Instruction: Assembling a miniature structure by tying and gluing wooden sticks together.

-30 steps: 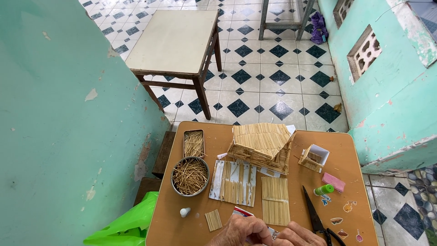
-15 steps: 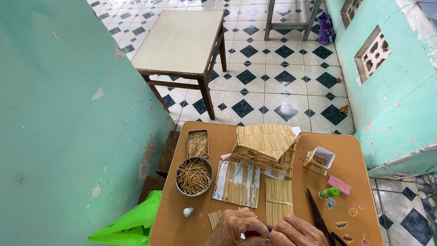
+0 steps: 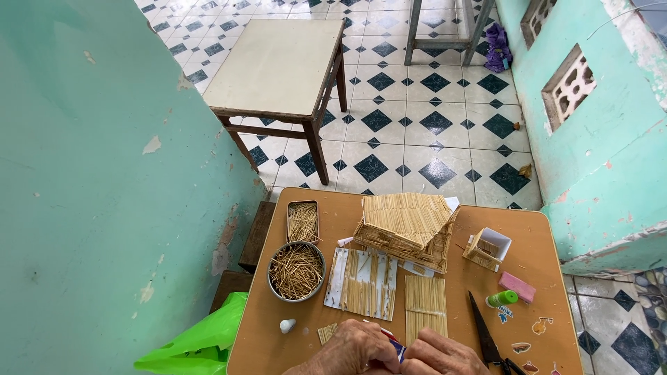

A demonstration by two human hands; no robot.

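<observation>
Two hands: left hand (image 3: 351, 351) and right hand (image 3: 438, 355) meet at the bottom centre of the frame, fingers clenched together on a small red, white and blue item (image 3: 392, 346), mostly hidden; what it is cannot be told.
Item location: between both hands, over the near edge of the tabletop (image 3: 542, 278).
Risk, near edge: hands work right at the bottom edge; a slip could drop the item off the tabletop.
Risk, scissors: black scissors (image 3: 486, 333) lie just beside the right hand, blades pointing up the frame; a sideways move could catch them.
Risk, stick mats: a flat mat (image 3: 425, 309) and a panel on white paper (image 3: 363, 281) lie just above the hands; a forward push would shift them.
Risk, bowl: round bowl of sticks (image 3: 297, 271) at left centre, near the left edge; a knock would spill it.
Risk, model: stick house (image 3: 406, 226) stands at centre, well apart from the hands.
Open room: bare tabletop at lower left around a small white cap (image 3: 287, 325); right side is cluttered with a green tube (image 3: 501, 299) and pink block (image 3: 517, 286).
</observation>
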